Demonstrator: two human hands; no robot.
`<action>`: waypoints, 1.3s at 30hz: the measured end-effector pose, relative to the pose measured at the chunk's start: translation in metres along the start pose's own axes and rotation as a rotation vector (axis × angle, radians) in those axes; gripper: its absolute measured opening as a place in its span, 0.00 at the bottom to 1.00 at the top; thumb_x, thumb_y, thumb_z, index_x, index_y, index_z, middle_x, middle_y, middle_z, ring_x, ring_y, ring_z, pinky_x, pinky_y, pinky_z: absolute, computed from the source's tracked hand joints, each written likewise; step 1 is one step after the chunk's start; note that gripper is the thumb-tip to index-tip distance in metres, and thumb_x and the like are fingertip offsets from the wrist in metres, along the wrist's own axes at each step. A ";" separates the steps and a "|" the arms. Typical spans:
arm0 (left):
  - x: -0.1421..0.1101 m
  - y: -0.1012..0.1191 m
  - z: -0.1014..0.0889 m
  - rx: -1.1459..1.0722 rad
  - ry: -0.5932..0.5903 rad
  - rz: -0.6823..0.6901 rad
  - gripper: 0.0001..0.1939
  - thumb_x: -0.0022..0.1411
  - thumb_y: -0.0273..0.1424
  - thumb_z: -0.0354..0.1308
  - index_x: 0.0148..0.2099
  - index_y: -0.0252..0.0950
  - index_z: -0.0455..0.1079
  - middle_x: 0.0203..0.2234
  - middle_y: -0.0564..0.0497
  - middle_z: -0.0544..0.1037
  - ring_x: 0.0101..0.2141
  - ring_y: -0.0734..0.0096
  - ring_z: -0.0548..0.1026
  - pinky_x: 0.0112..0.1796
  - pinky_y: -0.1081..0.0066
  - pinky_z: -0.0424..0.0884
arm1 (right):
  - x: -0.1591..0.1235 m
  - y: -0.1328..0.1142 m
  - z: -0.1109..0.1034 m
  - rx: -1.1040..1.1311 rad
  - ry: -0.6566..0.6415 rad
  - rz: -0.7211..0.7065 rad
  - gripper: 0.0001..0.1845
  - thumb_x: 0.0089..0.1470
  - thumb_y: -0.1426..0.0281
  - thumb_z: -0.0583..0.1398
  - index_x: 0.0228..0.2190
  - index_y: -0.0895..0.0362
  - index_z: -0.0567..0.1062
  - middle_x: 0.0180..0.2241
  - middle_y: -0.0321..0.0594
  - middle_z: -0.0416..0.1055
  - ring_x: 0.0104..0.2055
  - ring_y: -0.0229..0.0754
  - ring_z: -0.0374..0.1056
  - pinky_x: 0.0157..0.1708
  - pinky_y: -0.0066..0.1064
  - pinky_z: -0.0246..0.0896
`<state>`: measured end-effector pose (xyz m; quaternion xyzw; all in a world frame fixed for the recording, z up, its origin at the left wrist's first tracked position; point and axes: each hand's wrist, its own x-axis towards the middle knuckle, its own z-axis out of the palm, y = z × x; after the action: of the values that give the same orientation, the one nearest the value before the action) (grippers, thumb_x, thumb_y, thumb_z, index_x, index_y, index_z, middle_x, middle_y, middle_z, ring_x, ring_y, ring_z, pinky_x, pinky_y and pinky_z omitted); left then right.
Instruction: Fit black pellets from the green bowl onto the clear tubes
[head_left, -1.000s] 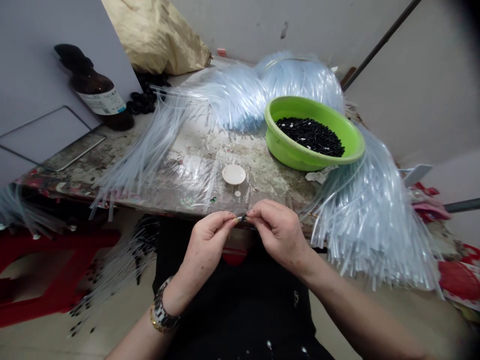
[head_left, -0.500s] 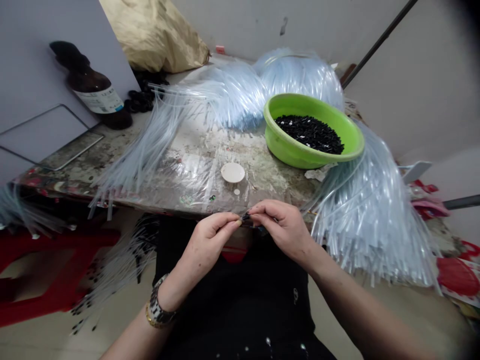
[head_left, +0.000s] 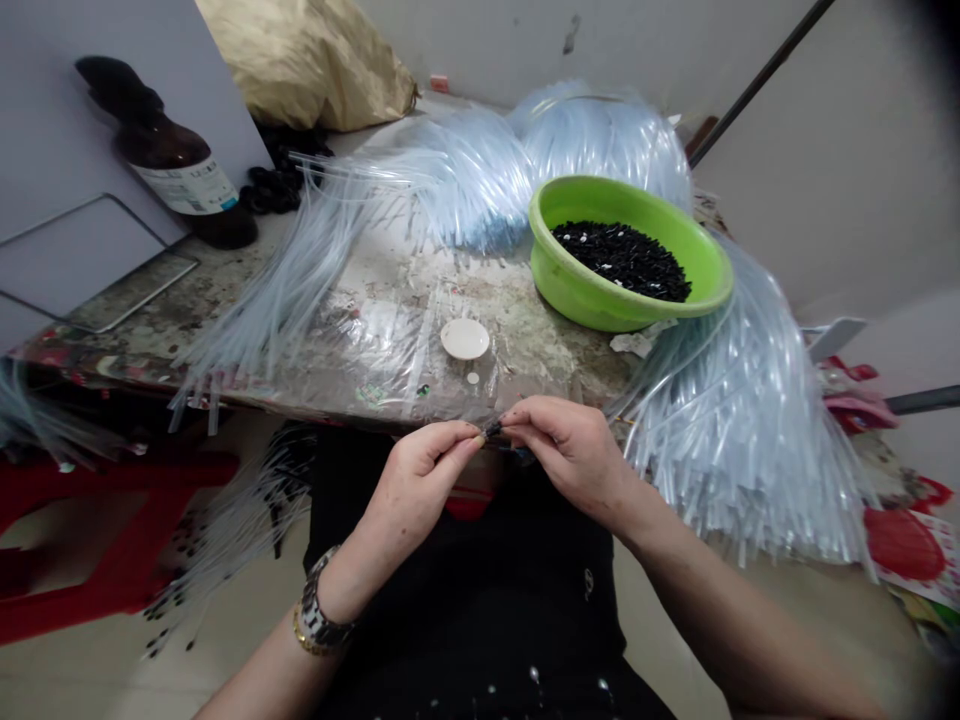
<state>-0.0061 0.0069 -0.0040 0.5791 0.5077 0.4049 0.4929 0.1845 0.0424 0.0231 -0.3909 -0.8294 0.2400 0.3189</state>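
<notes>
My left hand (head_left: 420,485) and my right hand (head_left: 574,455) meet at the table's front edge, thumbs and fingertips pinched. Between them is a small black piece (head_left: 492,430), gripped from both sides; its exact kind is too small to make out. Just beyond the hands, a shallow white dish (head_left: 465,339) sits on the table. A green basin (head_left: 559,285) farther right holds many short black pieces (head_left: 622,262) with a few white bits among them.
Bundles of clear plastic tubes (head_left: 742,420) hang over the right edge, with more tubes (head_left: 300,270) at left and back. A brown bottle (head_left: 176,165) and a wire frame (head_left: 146,300) stand left. A red stool (head_left: 112,560) is below, beside black-tipped tubes (head_left: 232,540).
My hands stay together at the table edge, with the right fingers drawn slightly rightward, showing more of the black piece. The camera view has tilted a little.
</notes>
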 end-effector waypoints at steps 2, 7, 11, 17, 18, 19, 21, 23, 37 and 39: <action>0.000 0.000 0.000 0.006 -0.002 -0.003 0.10 0.66 0.32 0.55 0.40 0.35 0.77 0.34 0.49 0.81 0.37 0.65 0.76 0.41 0.68 0.69 | 0.000 0.000 -0.001 0.005 -0.043 0.014 0.06 0.59 0.77 0.58 0.31 0.58 0.74 0.29 0.37 0.75 0.31 0.36 0.71 0.33 0.25 0.63; 0.001 0.000 0.000 0.034 0.006 0.017 0.10 0.66 0.31 0.55 0.39 0.35 0.77 0.34 0.49 0.81 0.37 0.65 0.76 0.41 0.68 0.70 | -0.001 0.001 0.001 0.021 -0.070 0.046 0.08 0.61 0.76 0.56 0.30 0.57 0.71 0.26 0.35 0.72 0.29 0.35 0.68 0.32 0.25 0.61; 0.002 -0.004 -0.001 0.079 0.014 0.045 0.09 0.65 0.31 0.56 0.39 0.36 0.78 0.33 0.50 0.81 0.36 0.66 0.76 0.40 0.69 0.69 | -0.002 0.001 0.001 0.025 -0.120 0.031 0.10 0.62 0.76 0.54 0.29 0.56 0.70 0.25 0.35 0.70 0.29 0.35 0.67 0.32 0.25 0.60; 0.002 -0.006 0.000 0.116 0.005 0.064 0.08 0.64 0.28 0.55 0.37 0.36 0.76 0.32 0.50 0.80 0.34 0.67 0.76 0.40 0.69 0.69 | -0.006 0.001 0.005 0.020 -0.136 0.029 0.10 0.61 0.78 0.52 0.30 0.56 0.70 0.25 0.35 0.69 0.29 0.36 0.66 0.31 0.26 0.59; 0.002 -0.005 0.001 0.118 0.003 0.065 0.08 0.64 0.28 0.55 0.36 0.36 0.76 0.31 0.50 0.80 0.34 0.67 0.75 0.39 0.69 0.69 | -0.007 0.001 0.006 0.014 -0.131 0.034 0.10 0.61 0.78 0.52 0.30 0.56 0.69 0.25 0.35 0.69 0.29 0.36 0.66 0.31 0.26 0.59; 0.003 -0.005 0.001 0.120 0.003 0.065 0.08 0.65 0.29 0.55 0.36 0.36 0.75 0.31 0.50 0.80 0.33 0.67 0.75 0.39 0.69 0.70 | -0.009 0.001 0.007 0.009 -0.125 0.039 0.10 0.60 0.79 0.52 0.30 0.56 0.69 0.25 0.35 0.68 0.29 0.36 0.66 0.31 0.26 0.59; 0.003 -0.004 0.002 0.126 0.006 0.064 0.09 0.65 0.29 0.54 0.35 0.36 0.75 0.30 0.50 0.79 0.33 0.67 0.75 0.37 0.69 0.69 | -0.010 0.001 0.009 0.000 -0.116 0.046 0.11 0.59 0.80 0.52 0.30 0.56 0.69 0.25 0.35 0.68 0.29 0.36 0.66 0.31 0.26 0.59; 0.004 -0.003 0.003 0.137 0.007 0.058 0.09 0.65 0.29 0.54 0.34 0.36 0.74 0.29 0.50 0.78 0.32 0.67 0.75 0.37 0.69 0.69 | -0.011 0.001 0.010 -0.007 -0.109 0.052 0.11 0.58 0.81 0.52 0.30 0.56 0.69 0.25 0.35 0.69 0.29 0.36 0.66 0.31 0.26 0.59; 0.013 -0.009 0.010 0.049 0.015 0.000 0.09 0.62 0.33 0.56 0.35 0.36 0.77 0.32 0.48 0.81 0.35 0.63 0.76 0.38 0.68 0.70 | -0.006 0.009 -0.011 -0.045 -0.153 0.193 0.07 0.63 0.72 0.54 0.35 0.56 0.73 0.29 0.35 0.75 0.31 0.36 0.71 0.34 0.25 0.62; 0.014 -0.010 0.010 0.044 0.042 -0.035 0.10 0.62 0.34 0.57 0.34 0.36 0.77 0.30 0.49 0.80 0.34 0.63 0.75 0.36 0.69 0.69 | 0.001 0.021 -0.031 -0.208 -0.144 0.273 0.08 0.63 0.70 0.55 0.39 0.56 0.74 0.33 0.38 0.77 0.35 0.39 0.73 0.36 0.27 0.62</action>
<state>0.0037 0.0191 -0.0160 0.5719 0.5369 0.3971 0.4764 0.2162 0.0601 0.0311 -0.5123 -0.8098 0.2214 0.1811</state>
